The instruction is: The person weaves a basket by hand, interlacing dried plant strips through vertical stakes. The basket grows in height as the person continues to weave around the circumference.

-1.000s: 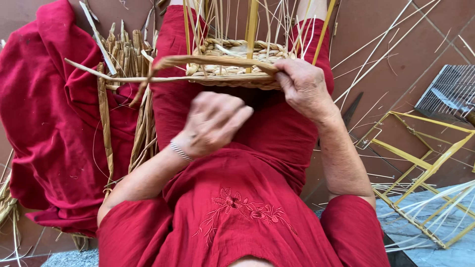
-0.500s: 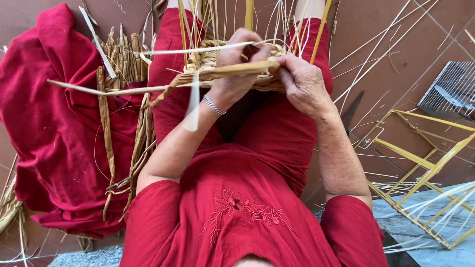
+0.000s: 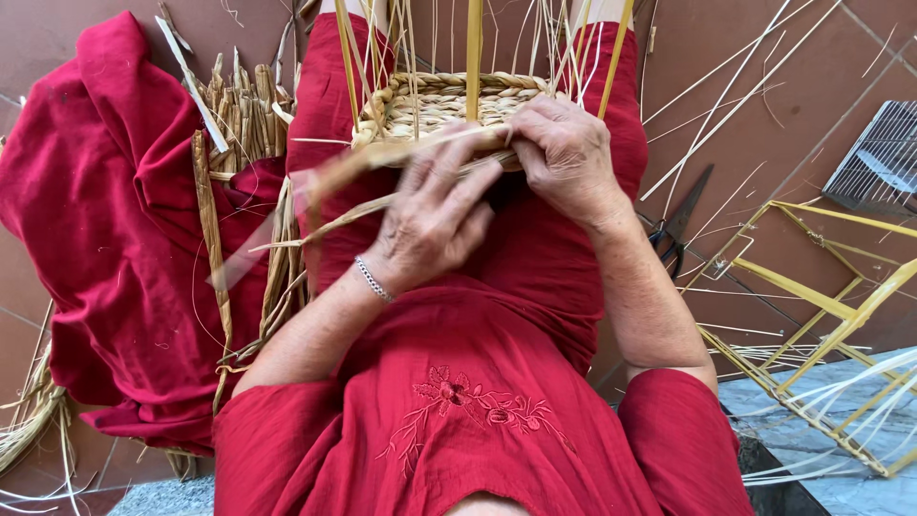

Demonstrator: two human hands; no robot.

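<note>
A half-woven straw basket (image 3: 449, 100) rests on my lap, with several upright stakes rising from its braided rim. My right hand (image 3: 564, 153) grips the near rim of the basket and pins a strand there. My left hand (image 3: 430, 225) is closed around a long flat straw strand (image 3: 334, 182) that runs left and down from the rim, blurred by motion. A silver bracelet sits on my left wrist. I wear a red dress with embroidered flowers.
A red cloth (image 3: 105, 239) lies on the floor at left beside a bundle of dried straw (image 3: 244, 115). Black scissors (image 3: 673, 234) lie on the brown tiles at right. Yellow straw strips (image 3: 821, 296) and a grey wire grid (image 3: 884, 153) lie further right.
My left hand has drawn back from the rim toward me, pulling the strand, which now slopes down to the left. My right hand stays on the basket rim.
</note>
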